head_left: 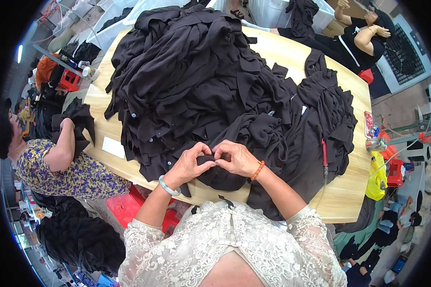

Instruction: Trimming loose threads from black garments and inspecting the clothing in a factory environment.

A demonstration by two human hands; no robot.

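Close to the table's near edge, my left hand (pixel 192 163) and my right hand (pixel 235 158) meet over a black garment (pixel 221 182). Both hands are closed, thumbs and forefingers pinching a fold of its dark cloth between them. The exact part of the garment is hard to make out. A big heap of black garments (pixel 177 71), some with small shiny buttons, rises just beyond my hands. More black garments (pixel 321 110) lie to the right. On them rests a slim red-handled tool (pixel 324 153) with a cable.
The pale wooden table (pixel 342 201) carries the heaps. A white paper (pixel 113 147) lies at its left edge. One person (pixel 57 158) at left handles black cloth; another (pixel 357 43) is at the far right. A red stool (pixel 127 206) stands near left, clear plastic bins (pixel 273 16) behind.
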